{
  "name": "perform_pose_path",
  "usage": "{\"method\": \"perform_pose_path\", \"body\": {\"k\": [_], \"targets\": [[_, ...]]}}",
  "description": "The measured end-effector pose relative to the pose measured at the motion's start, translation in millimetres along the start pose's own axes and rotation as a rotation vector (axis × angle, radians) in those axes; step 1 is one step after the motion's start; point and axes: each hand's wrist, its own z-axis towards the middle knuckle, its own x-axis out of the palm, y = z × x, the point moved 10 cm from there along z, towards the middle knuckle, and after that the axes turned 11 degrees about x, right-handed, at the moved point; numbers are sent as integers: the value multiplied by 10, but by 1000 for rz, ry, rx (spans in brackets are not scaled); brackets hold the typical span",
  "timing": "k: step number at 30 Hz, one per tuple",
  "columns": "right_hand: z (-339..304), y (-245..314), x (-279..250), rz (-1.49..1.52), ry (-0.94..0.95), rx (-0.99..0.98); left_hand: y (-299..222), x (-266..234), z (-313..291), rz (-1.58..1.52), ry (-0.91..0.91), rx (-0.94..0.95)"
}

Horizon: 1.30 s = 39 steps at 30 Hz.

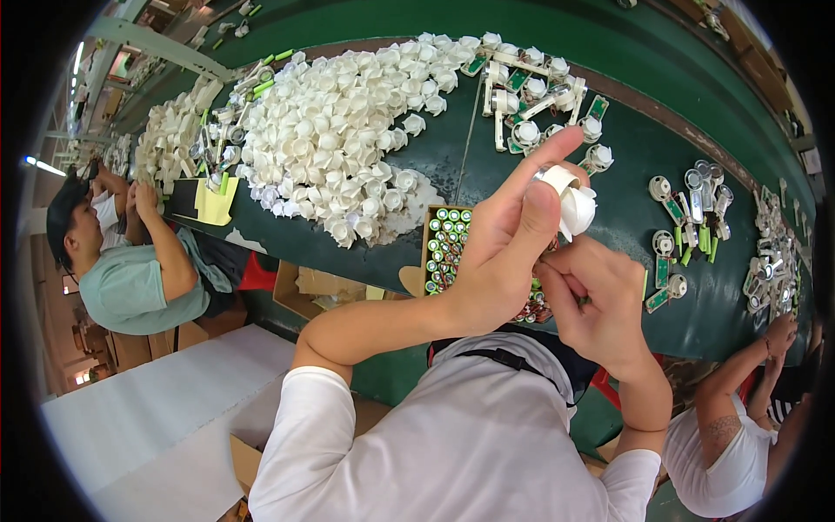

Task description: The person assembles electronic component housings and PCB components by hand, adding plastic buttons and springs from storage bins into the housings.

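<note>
1. Left hand (509,248) is up over the green bench, thumb and fingers pinched shut on a small white plastic cup part (572,202), index finger stretched out long above it.
2. Right hand (600,300) sits just below and beside it, fingers curled in close, fingertips right at the underside of the white part; whether it grips something of its own is hidden by the fingers.
3. So the white part is off the table, held between the two hands, in front of the person's chest.
4. Under the hands, a small cardboard tray (432,224) holds rows of green-capped cylinders (448,244), standing upright.
5. Up-left, a big heap of white cups (339,139) is spread over the green tabletop (644,52).
6. Beyond the hands, white assemblies with green circuit strips (535,96) lie loose; more of them (691,217) are over to the right.
7. On the left, a co-worker in a pale green shirt (130,291) leans at the bench beside a yellow pad (215,202).
8. Lower right, another person's arm (739,383) reaches to the table edge.
</note>
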Motion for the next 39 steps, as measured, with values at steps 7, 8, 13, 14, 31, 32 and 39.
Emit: {"method": "perform_pose_path", "body": {"k": [7,8,13,14,31,32,39], "targets": [[1,-20,5,28,14,38,47,-20,-67,-98,-46,-29],[2,-24,-8,28,13,39,43,-22,-63,-99,-44,-29],[76,-388,-29,22,66,379,304,-87,13,-105,-38,-158],[91,-516,-84,37,0,422,352,-121,116,-81,-61,-172],[-114,-1103,291,5,66,218,1083,-1718,2196,1379,172,-205],[-107,-1083,336,-9,29,122,1195,-1614,1965,1453,351,-196],[-160,-921,386,-428,-52,-6,981,-1273,1338,1573,198,-2]]}}
